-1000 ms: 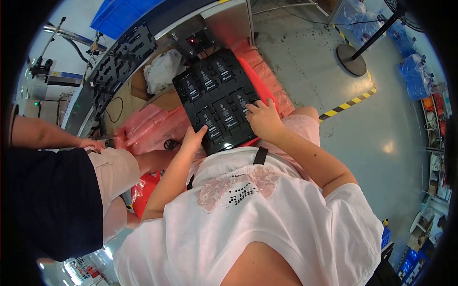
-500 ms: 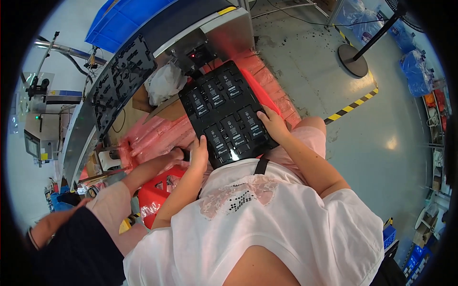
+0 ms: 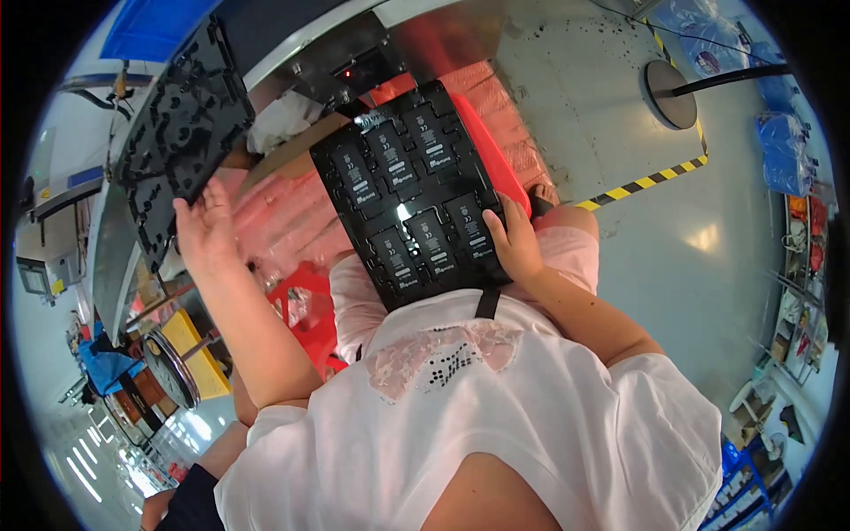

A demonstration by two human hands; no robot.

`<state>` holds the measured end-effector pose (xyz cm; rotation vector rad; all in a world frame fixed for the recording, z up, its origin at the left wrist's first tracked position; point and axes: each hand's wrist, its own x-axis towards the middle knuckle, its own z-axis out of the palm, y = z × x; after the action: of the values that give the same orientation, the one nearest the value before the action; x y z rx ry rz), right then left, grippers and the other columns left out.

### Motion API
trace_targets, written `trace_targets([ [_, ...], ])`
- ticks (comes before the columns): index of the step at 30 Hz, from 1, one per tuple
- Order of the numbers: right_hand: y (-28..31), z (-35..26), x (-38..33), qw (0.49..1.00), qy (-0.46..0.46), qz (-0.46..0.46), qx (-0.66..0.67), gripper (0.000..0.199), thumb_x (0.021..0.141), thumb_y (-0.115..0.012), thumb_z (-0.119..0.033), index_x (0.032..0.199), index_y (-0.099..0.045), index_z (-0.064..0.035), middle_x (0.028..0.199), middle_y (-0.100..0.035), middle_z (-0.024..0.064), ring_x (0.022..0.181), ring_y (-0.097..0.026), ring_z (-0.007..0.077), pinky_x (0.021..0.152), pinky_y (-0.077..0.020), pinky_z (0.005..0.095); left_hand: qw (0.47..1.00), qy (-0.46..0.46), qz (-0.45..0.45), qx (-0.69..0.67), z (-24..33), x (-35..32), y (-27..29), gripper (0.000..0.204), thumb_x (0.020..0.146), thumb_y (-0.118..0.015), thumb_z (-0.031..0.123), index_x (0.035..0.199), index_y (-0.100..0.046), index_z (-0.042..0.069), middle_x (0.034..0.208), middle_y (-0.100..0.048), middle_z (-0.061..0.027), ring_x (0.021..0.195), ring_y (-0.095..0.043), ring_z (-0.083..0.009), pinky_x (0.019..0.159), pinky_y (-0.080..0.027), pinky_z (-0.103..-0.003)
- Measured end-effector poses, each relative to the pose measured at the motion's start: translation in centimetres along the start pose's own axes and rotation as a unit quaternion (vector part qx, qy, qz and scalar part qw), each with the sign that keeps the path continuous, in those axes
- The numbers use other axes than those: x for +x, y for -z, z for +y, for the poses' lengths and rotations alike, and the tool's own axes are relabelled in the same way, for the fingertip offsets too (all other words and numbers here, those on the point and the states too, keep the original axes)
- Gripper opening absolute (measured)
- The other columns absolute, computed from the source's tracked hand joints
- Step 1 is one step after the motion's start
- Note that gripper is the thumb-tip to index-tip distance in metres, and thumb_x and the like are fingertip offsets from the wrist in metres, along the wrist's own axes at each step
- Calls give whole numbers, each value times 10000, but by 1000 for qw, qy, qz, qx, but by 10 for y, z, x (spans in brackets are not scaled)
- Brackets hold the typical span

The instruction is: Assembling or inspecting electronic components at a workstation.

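Note:
A black plastic tray (image 3: 361, 232) rests on my lap, tilted, with several flat black battery packs (image 3: 428, 245) sitting in its recesses. My right hand (image 3: 518, 243) grips the tray's right edge, thumb on top and fingers along the side. Off to the left, my left hand (image 3: 209, 228) is raised with its fingers apart and nothing in it. It is close to the lower right edge of a second black tray (image 3: 190, 124), which leans along the workbench and shows moulded recesses. Whether the hand touches that tray I cannot tell.
A metal workbench (image 3: 305, 31) curves across the top left, a blue bin (image 3: 150, 26) on it. Pink wrapped material (image 3: 505, 115) and a red stool (image 3: 482, 146) lie beyond my lap. A fan base (image 3: 671, 96) stands at the right. Another person's dark clothing (image 3: 190, 500) shows lower left.
My left hand has let go of the loaded tray and moved left towards the second tray. My right hand still holds the loaded one. The other person has shifted mostly out of view.

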<state>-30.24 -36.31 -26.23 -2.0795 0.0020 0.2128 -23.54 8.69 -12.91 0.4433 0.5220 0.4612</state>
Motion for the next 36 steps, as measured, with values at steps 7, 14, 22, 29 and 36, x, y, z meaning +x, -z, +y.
trace_targets([
  [7, 1, 4, 0, 999, -24, -18, -22, 498, 946, -488, -314, 1271, -428, 58, 1167, -506, 268, 1108, -481, 420, 966, -388, 429, 943, -108, 205, 237, 3, -109, -8, 356, 979, -436, 312, 1176, -532, 31, 1139, -603, -127, 1047, -569, -254, 944, -440, -390],
  [14, 2, 7, -5, 998, -18, -45, -43, 491, 949, -472, -293, 1269, -414, 74, 1183, -486, 287, 1129, -450, 433, 992, -358, 449, 917, -38, 199, 345, 4, -240, 15, 468, 975, -435, 403, 1255, -536, 42, 1196, -599, -89, 1051, -593, -225, 896, -477, -346],
  [22, 6, 25, 6, 998, 16, -40, 44, 529, 992, -382, -371, 1241, -440, 92, 1205, -505, 266, 1130, -476, 386, 957, -370, 434, 804, -35, 111, 583, -87, -211, 112, 431, 941, -547, 270, 1227, -566, -53, 1154, -611, -74, 1037, -552, -147, 906, -421, -268],
  [29, 37, -16, 13, 927, -169, -62, 328, 707, 971, -336, -541, 1255, -497, 86, 1224, -562, 178, 1151, -510, 248, 983, -363, 333, 723, -167, 23, 670, -185, -132, 133, 511, 845, -670, 369, 1121, -624, -59, 977, -678, -151, 907, -622, -230, 800, -474, -344],
  [36, 8, 24, 68, 989, 30, -146, 24, 725, 943, -384, -535, 1311, -419, 89, 1263, -520, 291, 1216, -494, 357, 1024, -357, 383, 702, -115, -3, 703, -201, -140, 106, 495, 902, -533, 401, 1084, -611, -53, 1031, -615, -306, 1028, -573, -438, 854, -444, -453],
])
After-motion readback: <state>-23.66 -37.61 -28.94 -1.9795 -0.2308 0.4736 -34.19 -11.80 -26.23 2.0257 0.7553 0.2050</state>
